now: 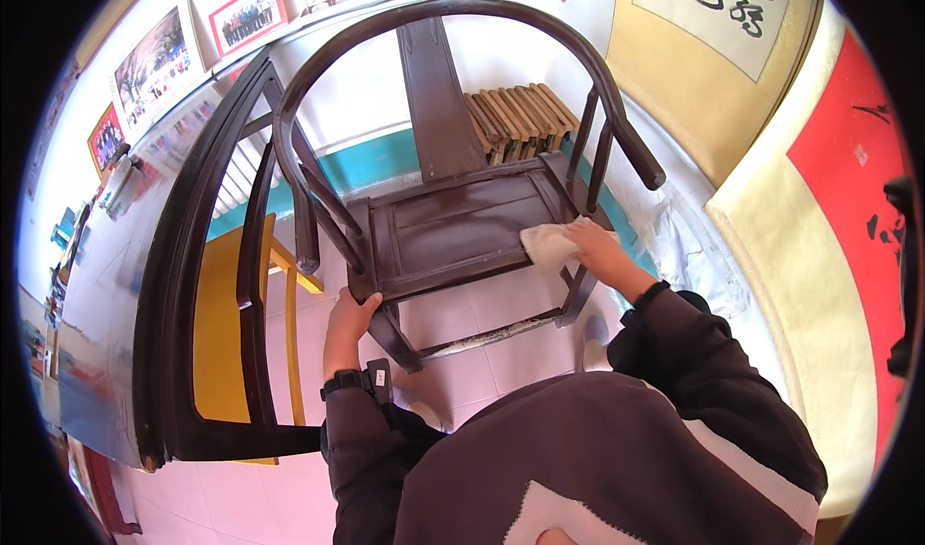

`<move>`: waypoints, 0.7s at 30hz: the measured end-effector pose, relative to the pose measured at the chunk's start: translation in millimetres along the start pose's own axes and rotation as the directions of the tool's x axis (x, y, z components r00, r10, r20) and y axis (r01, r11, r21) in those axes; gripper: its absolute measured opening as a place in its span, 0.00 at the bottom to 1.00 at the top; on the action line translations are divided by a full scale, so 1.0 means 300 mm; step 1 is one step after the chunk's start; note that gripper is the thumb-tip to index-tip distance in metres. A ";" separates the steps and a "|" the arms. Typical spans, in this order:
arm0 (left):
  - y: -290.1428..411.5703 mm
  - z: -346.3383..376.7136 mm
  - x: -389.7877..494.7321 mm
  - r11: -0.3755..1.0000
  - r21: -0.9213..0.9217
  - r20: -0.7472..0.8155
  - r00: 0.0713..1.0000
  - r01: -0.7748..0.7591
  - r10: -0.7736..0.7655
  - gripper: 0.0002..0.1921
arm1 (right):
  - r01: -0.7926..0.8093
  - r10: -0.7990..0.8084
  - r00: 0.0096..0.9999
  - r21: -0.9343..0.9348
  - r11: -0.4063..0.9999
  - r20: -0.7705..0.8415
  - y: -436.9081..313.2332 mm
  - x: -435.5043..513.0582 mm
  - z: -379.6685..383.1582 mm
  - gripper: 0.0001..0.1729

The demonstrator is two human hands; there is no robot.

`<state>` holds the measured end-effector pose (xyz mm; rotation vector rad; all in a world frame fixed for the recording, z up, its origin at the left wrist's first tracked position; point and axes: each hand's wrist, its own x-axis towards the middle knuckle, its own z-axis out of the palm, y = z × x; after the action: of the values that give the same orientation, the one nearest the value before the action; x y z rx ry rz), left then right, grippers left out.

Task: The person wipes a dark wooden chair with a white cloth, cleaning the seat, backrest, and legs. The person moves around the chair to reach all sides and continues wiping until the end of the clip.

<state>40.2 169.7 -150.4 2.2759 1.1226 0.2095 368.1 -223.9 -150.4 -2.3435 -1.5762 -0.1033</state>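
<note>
A dark wooden armchair with a curved horseshoe back rail [462, 220] stands in front of me, its seat facing up. My right hand [596, 252] holds a pale cloth [547, 245] at the front right corner of the seat. The cloth lies against the seat's edge, partly hidden under my fingers. My left hand [352, 317] grips the front left corner of the seat, thumb on top. Below the seat, the front stretcher [491, 334] shows a worn, pale upper surface.
A glossy table with a dark carved side [162, 292] stands close at left, a yellow wooden stool [224, 321] beneath it. Slatted wood pieces [524, 118] are stacked behind the chair. Hanging scrolls [694, 61] and clear plastic sheeting [686, 256] line the right side.
</note>
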 end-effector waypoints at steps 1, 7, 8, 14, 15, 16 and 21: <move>-0.002 0.004 -0.001 1.000 0.007 -0.001 1.000 0.006 -0.006 0.36 | -0.055 0.052 0.989 -0.018 0.998 -0.135 0.006 -0.018 -0.013 0.35; -0.006 0.009 0.006 0.999 0.000 0.044 0.998 0.048 -0.048 0.39 | -0.240 0.172 0.951 -0.263 0.934 -0.258 -0.097 -0.030 -0.015 0.30; -0.005 0.006 0.005 0.999 -0.002 0.042 0.998 0.044 -0.044 0.38 | 0.012 -0.045 0.986 -0.199 0.980 -0.162 -0.106 0.018 0.007 0.28; 0.011 -0.008 -0.007 0.999 -0.004 0.054 0.997 0.053 -0.053 0.38 | 0.213 -0.219 0.975 -0.109 0.971 -0.038 0.034 0.340 0.112 0.27; 0.012 -0.010 -0.009 0.999 0.004 0.056 0.997 0.054 -0.054 0.38 | 0.211 -0.216 0.976 -0.148 0.966 -0.020 0.062 0.390 0.141 0.28; 0.014 -0.014 -0.007 0.998 0.015 0.050 0.997 0.056 -0.057 0.37 | 0.187 -0.193 0.981 -0.198 0.962 -0.008 0.091 0.443 0.166 0.29; 0.013 -0.012 -0.007 0.998 0.028 0.032 0.998 0.059 -0.060 0.35 | -0.141 0.088 0.971 -0.236 0.961 -0.223 0.167 0.626 0.341 0.32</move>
<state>40.2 167.8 -145.1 2.2577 1.1812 0.1341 475.4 -43.5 -214.5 -2.5082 -1.3908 -0.5358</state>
